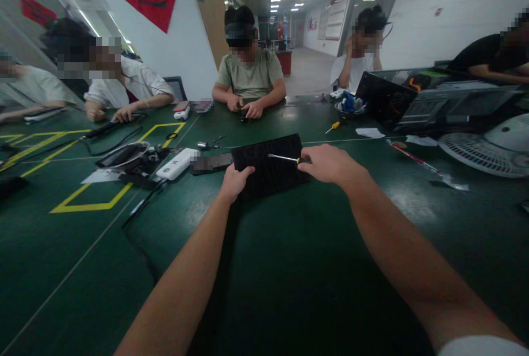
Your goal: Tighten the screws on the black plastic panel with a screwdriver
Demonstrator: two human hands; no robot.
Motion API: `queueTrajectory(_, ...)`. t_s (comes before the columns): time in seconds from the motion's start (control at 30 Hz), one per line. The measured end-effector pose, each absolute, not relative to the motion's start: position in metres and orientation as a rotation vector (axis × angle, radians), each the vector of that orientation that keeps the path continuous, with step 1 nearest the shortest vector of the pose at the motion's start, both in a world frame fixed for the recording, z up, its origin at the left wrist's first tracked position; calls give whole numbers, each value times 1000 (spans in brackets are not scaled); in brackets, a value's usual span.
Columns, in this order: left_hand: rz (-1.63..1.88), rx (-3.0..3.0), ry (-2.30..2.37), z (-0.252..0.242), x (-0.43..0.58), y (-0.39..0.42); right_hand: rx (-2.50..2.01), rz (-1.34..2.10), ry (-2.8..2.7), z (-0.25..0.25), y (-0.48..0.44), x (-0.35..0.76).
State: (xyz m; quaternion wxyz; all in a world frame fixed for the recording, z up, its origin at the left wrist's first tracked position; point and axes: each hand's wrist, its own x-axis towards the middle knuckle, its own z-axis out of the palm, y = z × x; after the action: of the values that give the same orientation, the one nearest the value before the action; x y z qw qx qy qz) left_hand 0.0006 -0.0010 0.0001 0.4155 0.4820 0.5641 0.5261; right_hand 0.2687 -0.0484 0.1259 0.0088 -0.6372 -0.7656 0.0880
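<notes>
A flat black rectangular panel (273, 177), perhaps part of a device, is tilted up over the green table in front of me. My left hand (236, 182) grips its left edge, the thumb lying on the face turned to me. In my right hand (326, 162) is a screwdriver (285, 157) with a dark and yellow handle. Its metal shaft points left across the panel's face; whether the tip touches the panel I cannot tell. The fingers of my right hand are wrapped round the handle at the panel's right side.
Left of the panel lie a white power bank (177, 164), a cable and a dark disassembled device (124, 156). A yellow-handled screwdriver (334, 127), a white fan (487, 146) and a black computer case (386, 100) are to the right. Several people sit around the green table (289, 268).
</notes>
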Motion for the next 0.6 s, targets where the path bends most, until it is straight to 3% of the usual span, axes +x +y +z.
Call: queueTrajectory(0.6,1320,1223,1398,-3,-1,1,-2043,338,-2407,128,-51,263)
